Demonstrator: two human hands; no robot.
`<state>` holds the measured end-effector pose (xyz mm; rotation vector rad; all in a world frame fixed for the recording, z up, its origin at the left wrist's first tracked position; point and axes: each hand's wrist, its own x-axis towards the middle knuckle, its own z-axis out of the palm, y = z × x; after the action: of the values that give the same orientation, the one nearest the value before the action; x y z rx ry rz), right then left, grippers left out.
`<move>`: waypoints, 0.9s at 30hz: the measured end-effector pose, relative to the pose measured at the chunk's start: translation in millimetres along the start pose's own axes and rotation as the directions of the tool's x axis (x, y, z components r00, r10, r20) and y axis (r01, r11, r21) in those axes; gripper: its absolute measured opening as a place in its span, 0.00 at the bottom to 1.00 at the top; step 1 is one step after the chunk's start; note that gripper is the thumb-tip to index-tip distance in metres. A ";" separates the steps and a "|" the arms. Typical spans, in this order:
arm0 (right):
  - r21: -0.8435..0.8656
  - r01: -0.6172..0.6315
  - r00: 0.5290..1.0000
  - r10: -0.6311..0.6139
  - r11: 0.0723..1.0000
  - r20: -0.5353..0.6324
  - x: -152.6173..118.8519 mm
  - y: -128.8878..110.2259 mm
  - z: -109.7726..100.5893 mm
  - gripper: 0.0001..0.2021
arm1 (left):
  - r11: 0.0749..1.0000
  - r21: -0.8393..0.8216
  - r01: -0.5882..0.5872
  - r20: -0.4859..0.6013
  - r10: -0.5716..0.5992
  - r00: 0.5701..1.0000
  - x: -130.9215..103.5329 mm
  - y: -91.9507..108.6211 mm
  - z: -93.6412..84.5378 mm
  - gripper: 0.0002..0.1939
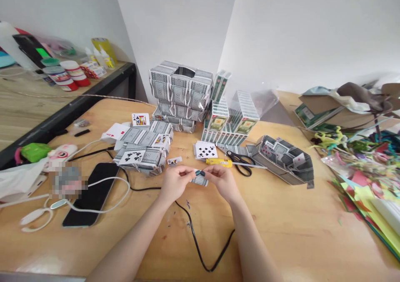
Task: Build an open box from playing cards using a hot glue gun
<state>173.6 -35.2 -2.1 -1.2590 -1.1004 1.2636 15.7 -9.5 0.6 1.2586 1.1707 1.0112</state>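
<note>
Between my two hands, near the middle of the table, is a grey-backed playing card (199, 180). My left hand (177, 180) pinches its left upper side, and my right hand (222, 182) pinches the right. The thumbs almost meet at its top edge. Just beyond my left hand lies a small piece of a queen card (174, 160). Past my right hand sit a yellow glue gun (219, 162), black scissors (240, 162) and an eight of spades (207, 150). Left of these, a block of joined cards (145, 146) bears several loose face-up cards.
A tall structure of folded cards (181, 90) stands at the back beside stacked card boxes (223, 136). At right are a card-built tray (283, 161) and craft scraps (359, 165). A phone (92, 194), white cables and a black cord (195, 238) lie left and in front.
</note>
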 end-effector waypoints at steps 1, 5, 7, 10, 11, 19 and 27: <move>-0.050 0.002 1.000 -0.001 0.999 0.031 -0.8 -1.3 -2.3 0.04 | 0.999 0.029 -0.023 0.020 0.022 1.000 -1.1 0.2 0.0 0.05; -0.255 0.033 0.999 -0.032 0.966 0.006 -4.5 -3.3 -4.1 0.03 | 0.990 0.102 -0.100 0.075 0.092 0.993 -3.6 -0.7 1.6 0.04; -0.290 0.015 0.999 -0.025 0.957 -0.031 -5.3 -1.5 -0.9 0.04 | 0.995 0.068 -0.076 0.084 0.070 0.994 -2.5 -1.1 2.8 0.05; -0.171 -0.049 0.997 0.037 0.984 -0.073 -4.8 2.7 6.7 0.02 | 0.999 -0.042 -0.004 0.045 0.006 0.999 -0.2 -1.2 5.9 0.09; -0.101 -0.065 0.994 0.056 0.993 -0.092 -4.4 3.7 9.6 0.03 | 0.997 -0.076 0.010 0.025 -0.008 1.000 0.1 -1.2 7.4 0.11; 0.098 -0.015 0.959 0.042 0.995 -0.282 -6.6 2.8 26.1 0.08 | 0.996 -0.094 -0.002 -0.063 -0.004 0.998 -9.6 -3.1 20.8 0.11; 0.052 -0.049 0.955 0.062 0.997 -0.290 -9.9 5.9 31.5 0.04 | 0.991 0.062 -0.116 -0.132 0.123 0.984 -11.9 -7.2 19.6 0.10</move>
<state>141.4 -44.1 -5.7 -1.4001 -0.8257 1.0939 32.8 -24.8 -6.5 1.3328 1.2455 1.1760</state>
